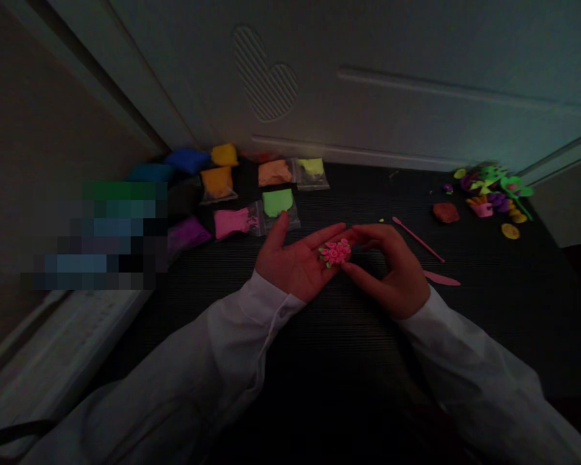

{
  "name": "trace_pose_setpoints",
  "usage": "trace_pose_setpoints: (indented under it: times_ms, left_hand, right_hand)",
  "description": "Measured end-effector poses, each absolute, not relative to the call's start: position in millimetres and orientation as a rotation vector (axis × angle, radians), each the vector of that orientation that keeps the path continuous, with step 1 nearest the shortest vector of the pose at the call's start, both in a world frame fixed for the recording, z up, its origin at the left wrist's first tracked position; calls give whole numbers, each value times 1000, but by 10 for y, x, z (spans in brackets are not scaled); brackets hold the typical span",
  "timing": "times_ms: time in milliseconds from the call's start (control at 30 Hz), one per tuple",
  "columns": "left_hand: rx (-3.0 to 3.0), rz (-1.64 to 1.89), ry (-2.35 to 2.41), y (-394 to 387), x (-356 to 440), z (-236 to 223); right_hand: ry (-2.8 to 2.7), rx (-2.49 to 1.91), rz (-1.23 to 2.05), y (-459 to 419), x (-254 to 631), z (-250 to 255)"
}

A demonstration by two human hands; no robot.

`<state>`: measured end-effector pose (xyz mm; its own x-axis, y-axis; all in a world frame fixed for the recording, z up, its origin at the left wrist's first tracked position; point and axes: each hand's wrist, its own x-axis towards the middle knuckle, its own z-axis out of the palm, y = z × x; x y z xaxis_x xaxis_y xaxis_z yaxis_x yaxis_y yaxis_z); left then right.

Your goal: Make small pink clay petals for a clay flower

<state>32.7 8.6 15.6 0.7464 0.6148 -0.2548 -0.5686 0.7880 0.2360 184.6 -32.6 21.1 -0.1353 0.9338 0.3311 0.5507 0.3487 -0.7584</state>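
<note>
A small cluster of pink clay roses with green leaves [336,252] lies on the fingers of my left hand [297,261]. That hand is palm up, its fingers stretched flat and its thumb apart. My right hand [392,268] comes from the right, thumb and fingertips at the cluster's right edge in a loose pinch. A pink stick tool [419,239] and a pink clay knife [443,279] lie on the dark table just right of my right hand, the knife's near end hidden behind it.
Bags of coloured clay, among them pink [231,222], light green [277,203] and orange [217,183], lie at the back left. A reddish-brown lump [445,212] and finished clay flowers [494,194] sit at the right. A white panel [392,116] rises behind the table [198,310].
</note>
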Motion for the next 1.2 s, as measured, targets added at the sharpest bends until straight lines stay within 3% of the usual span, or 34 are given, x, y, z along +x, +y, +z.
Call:
trace_pose_setpoints:
  times_ms: [433, 900, 1200]
  left_hand:
    - [284, 633, 349, 77, 358, 163]
    - [405, 630, 373, 41, 384, 122]
    - [629, 743, 630, 34, 468, 16]
  right_hand:
    - [-1964, -1330, 433, -326, 1832, 205]
    - [-2024, -1355, 474, -329, 1837, 184]
    - [-1992, -1360, 449, -327, 1831, 187]
